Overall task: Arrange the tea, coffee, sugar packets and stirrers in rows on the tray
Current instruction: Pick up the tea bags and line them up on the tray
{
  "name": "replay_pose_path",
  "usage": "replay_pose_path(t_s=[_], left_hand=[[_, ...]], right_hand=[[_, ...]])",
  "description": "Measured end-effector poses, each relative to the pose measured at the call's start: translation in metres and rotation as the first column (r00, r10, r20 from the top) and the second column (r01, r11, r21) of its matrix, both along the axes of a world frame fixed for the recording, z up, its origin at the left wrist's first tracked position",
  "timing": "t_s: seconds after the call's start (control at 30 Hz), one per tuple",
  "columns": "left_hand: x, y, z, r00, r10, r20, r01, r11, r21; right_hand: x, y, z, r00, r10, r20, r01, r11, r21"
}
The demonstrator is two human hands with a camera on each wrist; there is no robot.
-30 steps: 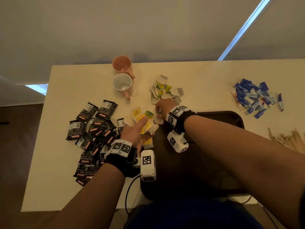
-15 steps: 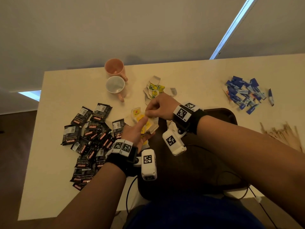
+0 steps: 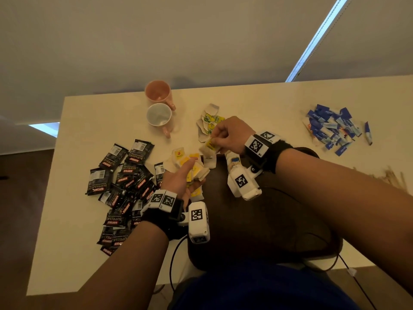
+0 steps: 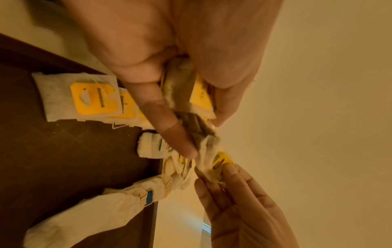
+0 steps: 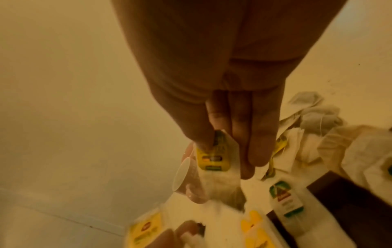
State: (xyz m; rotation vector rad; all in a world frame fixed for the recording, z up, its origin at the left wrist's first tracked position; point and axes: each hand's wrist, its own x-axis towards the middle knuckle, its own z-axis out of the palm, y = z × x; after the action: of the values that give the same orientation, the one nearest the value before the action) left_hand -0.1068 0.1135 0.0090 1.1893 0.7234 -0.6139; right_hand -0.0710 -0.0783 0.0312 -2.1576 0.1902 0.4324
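My left hand (image 3: 190, 170) grips a bundle of tea bags (image 3: 194, 168) at the dark tray's (image 3: 268, 220) far left corner. Just beyond it, my right hand (image 3: 215, 139) pinches one yellow-tagged tea bag (image 3: 210, 146) by thumb and fingers. The left wrist view shows the bundle (image 4: 186, 94) between thumb and fingers, and tea bags (image 4: 74, 99) lying in a row on the tray (image 4: 53, 159). The right wrist view shows the pinched tea bag (image 5: 212, 159) hanging. Black coffee packets (image 3: 125, 182) lie left, blue sugar packets (image 3: 333, 130) far right, and wooden stirrers (image 3: 391, 175) at the right edge.
Two mugs, one pink (image 3: 158, 92) and one white inside (image 3: 159, 115), lie on their sides at the table's back. A loose pile of tea bags (image 3: 209, 121) sits behind my right hand. Cables trail over the tray's near side.
My right hand has come back from the loose tea pile with a tea bag and now holds it just above the bundle. My left hand has stayed put.
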Motion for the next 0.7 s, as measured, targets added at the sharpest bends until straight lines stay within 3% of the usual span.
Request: replay_pose_path(t_s=[0.17, 0.33, 0.47, 0.7], left_hand=[[0.001, 0.006, -0.003, 1.0, 0.011, 0.001, -0.011, 1.0, 0.023], [0.002, 0.006, -0.006, 1.0, -0.002, 0.0, 0.002, 1.0, 0.025], [0.002, 0.004, -0.007, 1.0, -0.004, -0.004, 0.004, 1.0, 0.024], [0.001, 0.005, -0.009, 1.0, -0.003, -0.016, 0.003, 0.999, 0.032]], right_hand=[[0.007, 0.006, -0.011, 0.974, 0.219, -0.06, -0.227, 0.925, -0.304], [0.008, 0.026, -0.032, 0.877, 0.386, -0.286, -0.472, 0.803, -0.365], [0.016, 0.034, -0.042, 0.868, 0.364, -0.337, -0.481, 0.783, -0.395], [0.03, 0.033, -0.05, 0.897, 0.344, -0.278, -0.441, 0.753, -0.489]])
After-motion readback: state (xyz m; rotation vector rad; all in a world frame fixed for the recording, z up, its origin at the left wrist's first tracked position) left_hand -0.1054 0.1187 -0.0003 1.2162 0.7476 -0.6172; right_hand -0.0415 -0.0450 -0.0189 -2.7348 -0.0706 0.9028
